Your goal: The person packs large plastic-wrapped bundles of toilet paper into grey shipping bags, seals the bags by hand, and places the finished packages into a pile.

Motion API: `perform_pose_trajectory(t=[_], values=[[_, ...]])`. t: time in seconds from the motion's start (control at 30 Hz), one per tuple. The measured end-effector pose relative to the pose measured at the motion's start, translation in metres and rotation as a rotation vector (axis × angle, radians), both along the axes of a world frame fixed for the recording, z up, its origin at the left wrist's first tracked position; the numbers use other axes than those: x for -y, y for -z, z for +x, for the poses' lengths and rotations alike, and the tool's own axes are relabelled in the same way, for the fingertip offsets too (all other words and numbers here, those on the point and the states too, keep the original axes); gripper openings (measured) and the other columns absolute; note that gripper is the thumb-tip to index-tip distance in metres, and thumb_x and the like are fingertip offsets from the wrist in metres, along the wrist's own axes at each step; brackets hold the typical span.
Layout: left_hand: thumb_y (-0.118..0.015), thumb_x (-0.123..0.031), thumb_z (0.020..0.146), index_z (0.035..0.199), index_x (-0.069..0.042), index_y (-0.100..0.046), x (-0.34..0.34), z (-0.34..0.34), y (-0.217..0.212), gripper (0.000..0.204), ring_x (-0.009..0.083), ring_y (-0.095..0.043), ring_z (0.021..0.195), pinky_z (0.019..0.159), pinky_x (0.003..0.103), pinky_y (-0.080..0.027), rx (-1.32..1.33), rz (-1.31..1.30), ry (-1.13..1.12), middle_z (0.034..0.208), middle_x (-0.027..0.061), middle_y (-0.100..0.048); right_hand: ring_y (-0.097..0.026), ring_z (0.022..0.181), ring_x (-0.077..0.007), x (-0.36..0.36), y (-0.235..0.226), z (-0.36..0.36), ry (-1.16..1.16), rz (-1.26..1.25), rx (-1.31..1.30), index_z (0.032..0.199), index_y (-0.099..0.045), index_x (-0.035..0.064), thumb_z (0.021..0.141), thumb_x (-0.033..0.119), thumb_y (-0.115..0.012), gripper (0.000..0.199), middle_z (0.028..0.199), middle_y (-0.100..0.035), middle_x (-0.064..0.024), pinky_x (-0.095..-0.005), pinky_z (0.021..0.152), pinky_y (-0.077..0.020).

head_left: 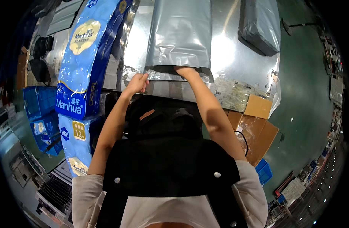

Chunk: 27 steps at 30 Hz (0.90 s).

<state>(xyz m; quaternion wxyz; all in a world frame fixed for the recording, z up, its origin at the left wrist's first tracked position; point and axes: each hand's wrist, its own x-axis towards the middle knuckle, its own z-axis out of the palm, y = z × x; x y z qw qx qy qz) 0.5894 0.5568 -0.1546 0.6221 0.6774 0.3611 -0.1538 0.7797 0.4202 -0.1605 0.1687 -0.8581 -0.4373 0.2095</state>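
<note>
A grey plastic mailer bag [181, 36] lies flat on a shiny metal table [235, 57], its open mouth at the near edge of the tabletop, facing the person. The left hand [137, 83] grips the near-left corner of the bag's mouth, fingers curled and pinched on the plastic lip. The right hand [185, 71] is at the middle of the mouth, its fingers going under the dark edge of the opening and hidden by it, so I cannot tell how they are closed; the hand touches the bag.

Far right on the table lies a second grey mailer package [261, 24], filled and sealed, well apart from the hands. To the left of the flat bag stands a tall blue pack of tissue rolls [87, 57], leaning along the table's left side, with another blue pack [77, 144] nearer, below it. Just right of the hands, at the table's near edge, crumpled clear plastic wrap [235, 95] sits, and beside it flattened brown cardboard [258, 125] rests lower down over the green floor [307, 106]. Blue crates [39, 114] stand on the far left.
</note>
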Motion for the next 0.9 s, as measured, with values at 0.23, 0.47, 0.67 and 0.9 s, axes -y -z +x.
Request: perform_pose_trajectory(t=[0.23, 0.47, 0.67, 0.9], values=[[-0.05, -0.017, 0.086, 0.076, 0.005, -0.056, -0.002, -0.02, -0.002, 0.024, 0.0119, -0.055, 0.062, 0.056, 0.024, -0.045, 0.172, 0.049, -0.086, 0.073, 0.0072, -0.055, -0.056, 0.087, -0.0322, -0.018, -0.012, -0.083, -0.103, 0.386, -0.31, 0.1, -0.058, 0.0069, 0.074, 0.017, -0.059, 0.027, 0.098, -0.058, -0.0135, -0.0392, 0.074, -0.0454], [-0.048, -0.003, 0.082, 0.078, 0.005, -0.055, -0.003, -0.039, -0.001, 0.011, 0.0096, -0.049, 0.07, 0.064, 0.025, -0.041, 0.251, 0.215, 0.005, 0.075, 0.0026, -0.051, -0.057, 0.077, -0.0318, -0.032, -0.027, -0.105, -0.231, 0.382, -0.239, 0.085, -0.059, 0.0026, 0.072, 0.009, -0.057, 0.014, 0.082, -0.057, -0.0119, -0.0394, 0.068, -0.046], [-0.05, -0.002, 0.081, 0.082, 0.003, -0.059, 0.004, -0.047, -0.004, 0.011, 0.0105, -0.052, 0.072, 0.066, 0.024, -0.042, 0.223, 0.078, -0.058, 0.075, 0.0023, -0.058, -0.051, 0.078, -0.0342, -0.022, -0.03, -0.118, -0.312, 0.447, -0.143, 0.078, -0.053, -0.0007, 0.073, 0.006, -0.054, 0.009, 0.079, -0.05, -0.016, -0.0395, 0.069, -0.0435], [-0.052, -0.006, 0.083, 0.078, 0.002, -0.06, 0.008, -0.069, -0.003, 0.012, 0.0105, -0.055, 0.07, 0.068, 0.024, -0.046, 0.153, -0.244, -0.214, 0.076, 0.0036, -0.06, -0.054, 0.084, -0.0324, 0.186, -0.034, -0.091, -0.203, 0.042, -0.034, 0.086, -0.054, 0.0023, 0.079, 0.012, -0.049, 0.013, 0.086, -0.056, -0.0158, -0.04, 0.076, -0.0437]])
